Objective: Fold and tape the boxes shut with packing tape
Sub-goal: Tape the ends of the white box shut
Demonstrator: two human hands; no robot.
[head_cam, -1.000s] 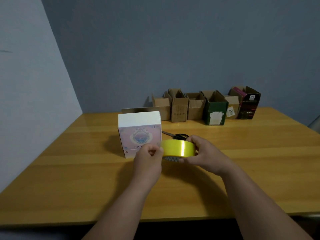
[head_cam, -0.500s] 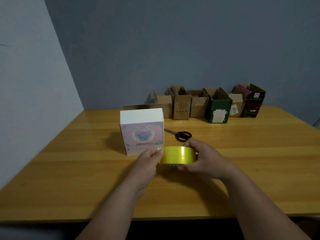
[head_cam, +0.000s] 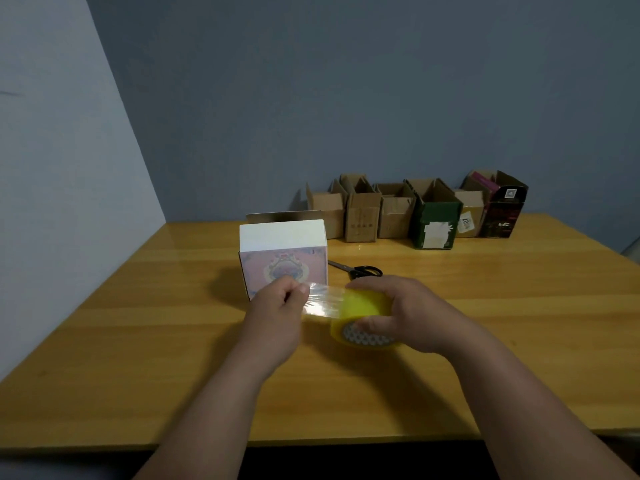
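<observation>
My left hand [head_cam: 277, 306] pinches the clear free tape end and my right hand [head_cam: 398, 310] grips the yellow packing-tape roll [head_cam: 363, 306] above the wooden desk [head_cam: 138, 323], just before the closed white-and-pink cardboard box [head_cam: 284, 251]; risk noted: the slack strip may fold and self-stick.

Head view, forward and down, table [head_cam: 138, 341] close

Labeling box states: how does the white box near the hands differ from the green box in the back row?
The white box has its top closed flat; the green box has its flaps standing open. The white box sits alone near the hands, wide and squat; the green box stands in the row by the wall, taller and narrower. The white box has a pink printed front; the green box bears a white patch. Both rest upright on the table.
</observation>
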